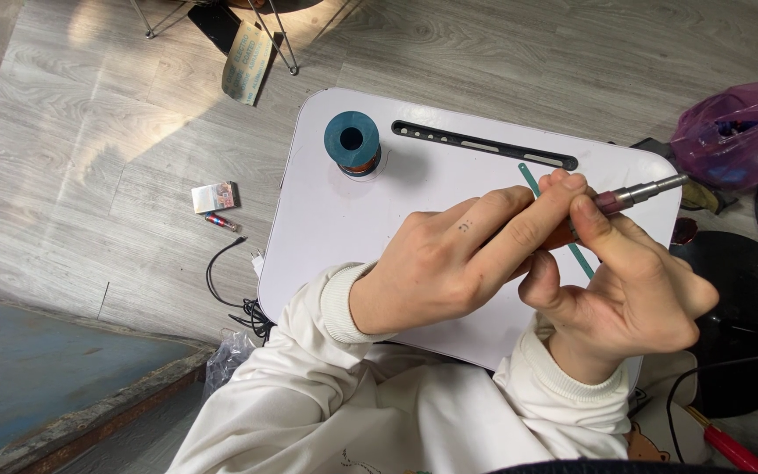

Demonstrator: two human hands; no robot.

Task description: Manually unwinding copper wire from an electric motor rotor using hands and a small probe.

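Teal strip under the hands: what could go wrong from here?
1. Both hands, left hand and right hand, cover most of the thin teal strip; only its ends show, so it could bend or slide unnoticed.
2. The metal-tipped tool points toward the edge of the white lap table; a slip could send it off the table.
3. The wire spool stands upright near the far edge; a table jolt might tip it and let it roll.

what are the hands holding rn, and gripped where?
Both hands, left hand and right hand, pinch a pen-like tool by its dark reddish handle; its metal shaft sticks out to the right. A thin teal strip lies under the hands; whether it is held cannot be told.
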